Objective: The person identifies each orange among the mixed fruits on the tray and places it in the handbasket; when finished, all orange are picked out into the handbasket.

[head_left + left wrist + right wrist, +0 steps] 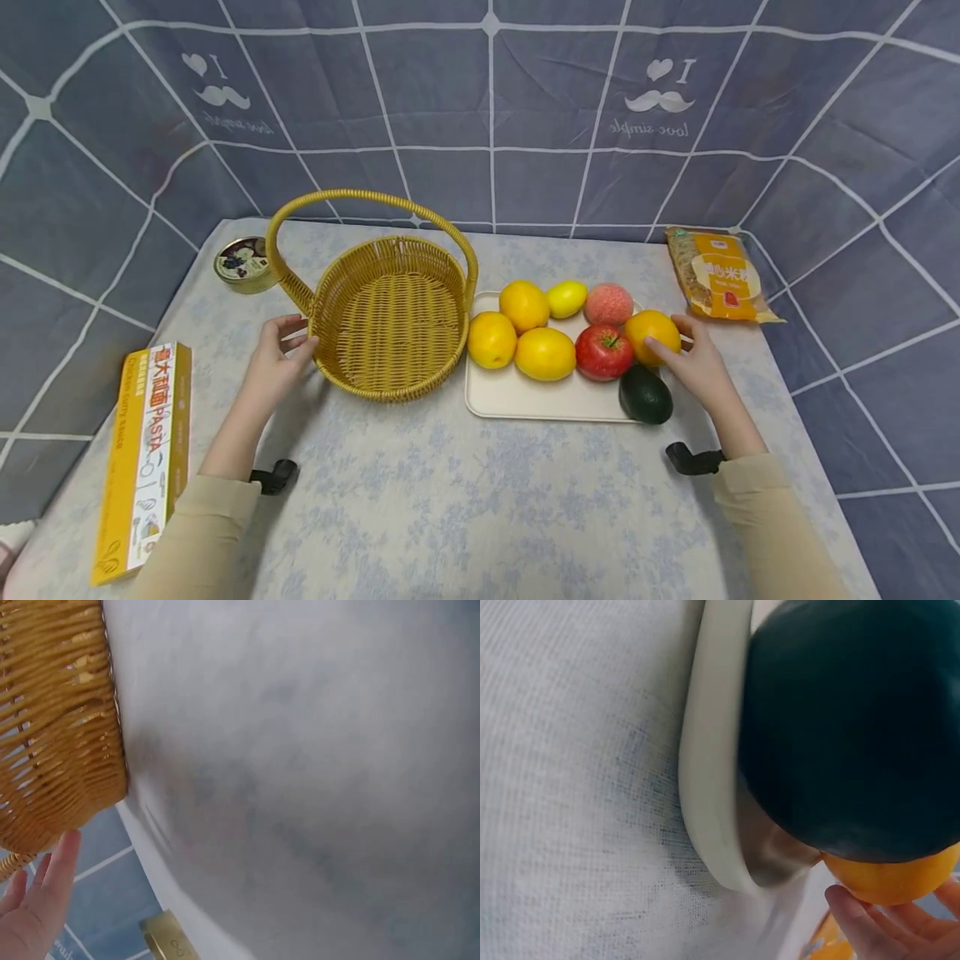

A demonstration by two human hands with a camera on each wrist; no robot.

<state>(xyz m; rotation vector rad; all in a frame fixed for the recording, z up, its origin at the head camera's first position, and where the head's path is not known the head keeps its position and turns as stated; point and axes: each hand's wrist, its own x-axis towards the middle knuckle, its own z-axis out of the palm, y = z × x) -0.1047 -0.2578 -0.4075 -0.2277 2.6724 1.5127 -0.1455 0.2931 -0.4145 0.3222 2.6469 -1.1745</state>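
A woven wicker basket [386, 392] with a tall arched handle stands left of centre. My left hand [281, 358] rests against its left side, the thumb by the rim; in the left wrist view the fingers [64, 870] look fairly straight along the basket wall [60, 735]. Over at the tray's right end, my right hand [697, 358] holds an orange [651, 337] between thumb and fingers. A dark green avocado [646, 394] lies just in front of that orange and covers part of it in the right wrist view. Beside them are a red apple [603, 352] and a pinkish round fruit [609, 304].
A cream tray [547, 404] carries the fruit, including a lemon [567, 298] and several orange or yellow ones. A noodle packet [720, 275] lies at back right. At left are a round tin [246, 264] and a pasta box [142, 458]. Tile-patterned cloth [491, 100] encloses the table.
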